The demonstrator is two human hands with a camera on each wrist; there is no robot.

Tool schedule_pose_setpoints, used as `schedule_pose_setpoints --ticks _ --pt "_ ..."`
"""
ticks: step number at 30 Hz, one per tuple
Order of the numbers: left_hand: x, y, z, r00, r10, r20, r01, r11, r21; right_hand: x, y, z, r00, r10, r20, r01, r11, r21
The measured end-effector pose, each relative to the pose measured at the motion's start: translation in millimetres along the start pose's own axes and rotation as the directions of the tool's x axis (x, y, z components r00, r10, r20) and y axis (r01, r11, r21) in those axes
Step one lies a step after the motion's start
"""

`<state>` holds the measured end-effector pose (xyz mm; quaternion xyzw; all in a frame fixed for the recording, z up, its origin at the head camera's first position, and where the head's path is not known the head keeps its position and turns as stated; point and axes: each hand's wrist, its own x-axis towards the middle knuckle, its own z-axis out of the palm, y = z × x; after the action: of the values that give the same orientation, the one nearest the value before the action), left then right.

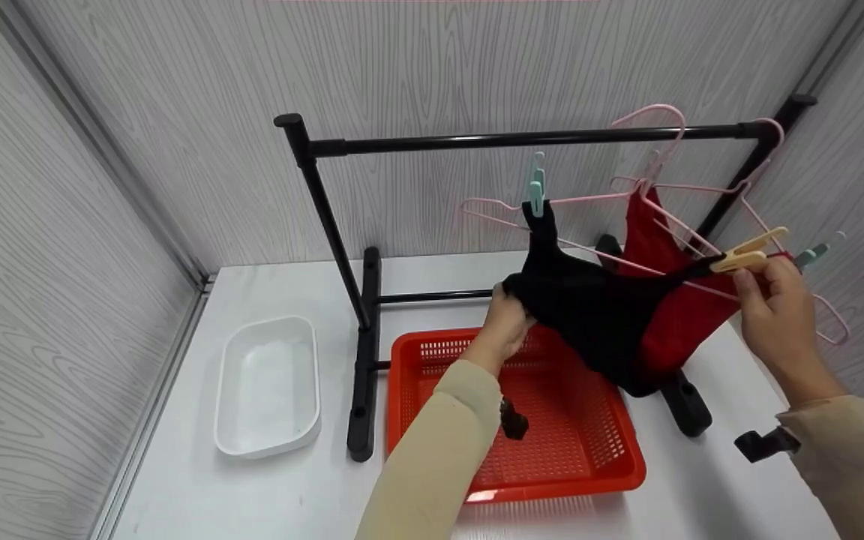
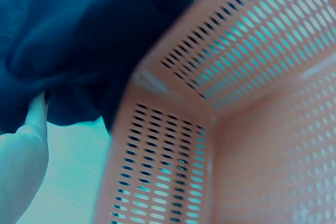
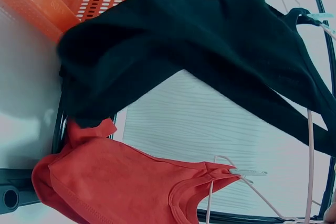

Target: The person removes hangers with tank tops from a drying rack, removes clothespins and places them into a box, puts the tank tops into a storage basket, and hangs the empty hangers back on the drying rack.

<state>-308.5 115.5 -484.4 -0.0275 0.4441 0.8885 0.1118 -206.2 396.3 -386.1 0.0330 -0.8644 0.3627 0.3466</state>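
Observation:
A black tank top [image 1: 589,300] hangs from a pink hanger [image 1: 589,199]. One strap is held by a green clothespin [image 1: 537,191], the other by a yellow clothespin [image 1: 739,260]. My left hand [image 1: 505,326] grips the lower left edge of the black cloth above the basket; in the left wrist view the thumb [image 2: 32,135] presses into its folds. At the hanger's right end, my right hand [image 1: 781,322] pinches the yellow clothespin between thumb and fingers. Behind the black top hangs a red tank top [image 3: 121,182] on a second pink hanger, partly covered.
A black rack [image 1: 492,140] carries both hangers. Below it stands a red perforated basket [image 1: 529,491], partly under the black cloth. To the left, a white tray [image 1: 267,450] rests on the white table [image 1: 177,480]. Another green clothespin [image 1: 818,251] is beside my right hand.

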Motion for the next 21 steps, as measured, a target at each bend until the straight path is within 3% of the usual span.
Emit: schedule_pose_setpoints --ticks 4,8,14,17,21 --pt "-0.8 17.3 7.8 0.999 0.033 -0.019 -0.034 0.995 -0.092 0 -1 2 1.0 0.007 0.0 -0.007 1.0 0.0" --pt "-3.6 37.7 10.2 0.998 0.066 -0.005 -0.067 0.99 -0.124 1 -3 4 1.0 -0.003 -0.017 0.003 1.0 0.022" --pt "-12.4 67.7 9.2 0.984 0.148 0.104 -0.134 0.982 -0.135 2 -4 5 0.999 0.008 -0.032 -0.006 0.997 0.078" --pt "-22.7 81.7 11.2 0.97 0.184 0.158 -0.168 0.98 -0.109 3 -5 5 0.999 0.013 -0.032 -0.009 0.993 0.117" --pt "-42.4 97.2 13.0 0.944 0.248 0.22 -0.253 0.967 -0.005 6 -7 5 0.999 0.02 -0.038 -0.013 0.987 0.163"
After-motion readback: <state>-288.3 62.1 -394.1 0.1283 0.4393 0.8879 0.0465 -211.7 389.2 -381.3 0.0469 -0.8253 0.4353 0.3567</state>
